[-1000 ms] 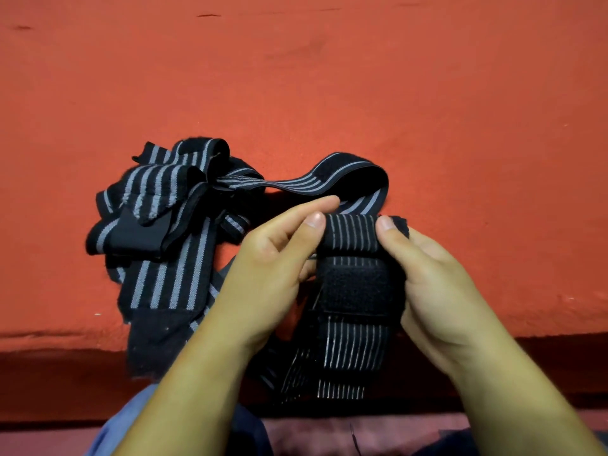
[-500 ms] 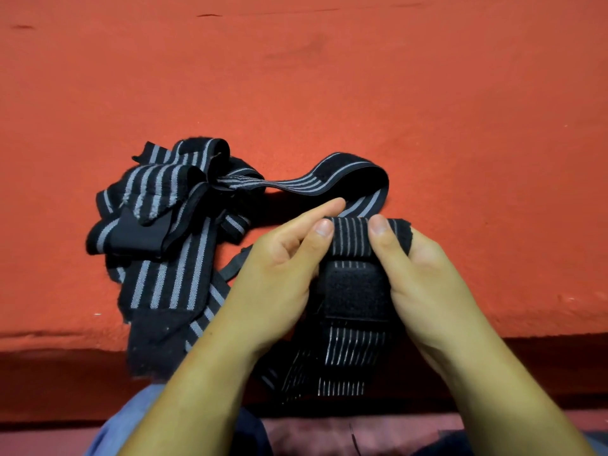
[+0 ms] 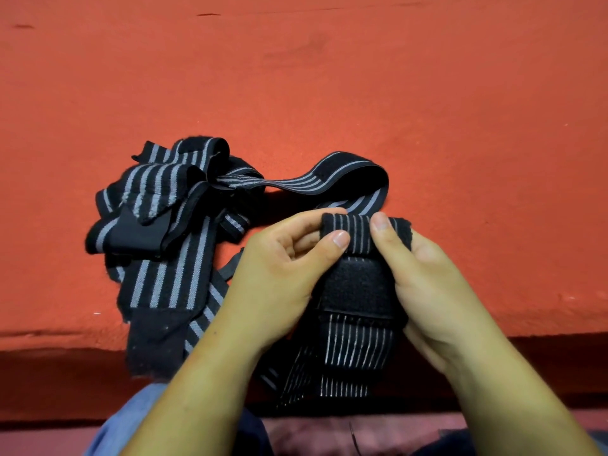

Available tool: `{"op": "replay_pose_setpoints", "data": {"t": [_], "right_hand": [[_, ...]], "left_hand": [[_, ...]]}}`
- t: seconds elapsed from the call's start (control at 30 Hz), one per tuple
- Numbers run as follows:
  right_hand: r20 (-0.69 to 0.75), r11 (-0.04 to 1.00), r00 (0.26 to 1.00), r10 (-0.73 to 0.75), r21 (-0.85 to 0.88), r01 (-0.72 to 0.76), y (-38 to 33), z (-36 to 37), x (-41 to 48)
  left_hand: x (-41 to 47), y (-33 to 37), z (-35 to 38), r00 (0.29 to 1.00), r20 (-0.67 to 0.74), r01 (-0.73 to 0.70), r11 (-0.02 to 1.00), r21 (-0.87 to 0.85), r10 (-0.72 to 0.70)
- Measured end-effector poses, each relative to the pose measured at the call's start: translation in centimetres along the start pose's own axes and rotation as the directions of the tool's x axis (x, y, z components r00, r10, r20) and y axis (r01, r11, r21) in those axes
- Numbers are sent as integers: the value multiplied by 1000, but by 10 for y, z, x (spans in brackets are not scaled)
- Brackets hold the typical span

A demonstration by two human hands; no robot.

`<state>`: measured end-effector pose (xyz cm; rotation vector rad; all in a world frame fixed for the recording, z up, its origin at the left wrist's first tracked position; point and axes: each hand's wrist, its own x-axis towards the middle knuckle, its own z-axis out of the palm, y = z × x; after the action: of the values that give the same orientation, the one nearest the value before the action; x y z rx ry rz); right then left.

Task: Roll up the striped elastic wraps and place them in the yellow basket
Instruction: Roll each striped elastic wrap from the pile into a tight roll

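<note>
On red surface (image 3: 329,93): striped wrap (image 3: 357,232), rolled end pinched by left hand (image 3: 279,268) and right hand (image 3: 427,278); loose wraps (image 3: 164,225) beside.

Two bare forearms (image 3: 197,390) run from the lower edge up to the left hand (image 3: 279,274) and right hand (image 3: 427,284). The thumbs carry short, rounded fingernails (image 3: 340,239). Behind the left hand's wrist, under that forearm, lies a light blue cloth garment (image 3: 131,419). A dark navy cloth garment (image 3: 253,436) adjoins it on the side nearer the right hand.
</note>
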<state>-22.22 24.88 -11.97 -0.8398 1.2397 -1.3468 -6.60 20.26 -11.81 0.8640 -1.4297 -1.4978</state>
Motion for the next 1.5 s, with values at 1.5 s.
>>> {"op": "replay_pose_setpoints", "data": {"t": [1.5], "right_hand": [[-54,983,994,-96,150,103,-4,15,-9]], "left_hand": [[-11,14,12,994,112,-1,993,117,-12]]}}
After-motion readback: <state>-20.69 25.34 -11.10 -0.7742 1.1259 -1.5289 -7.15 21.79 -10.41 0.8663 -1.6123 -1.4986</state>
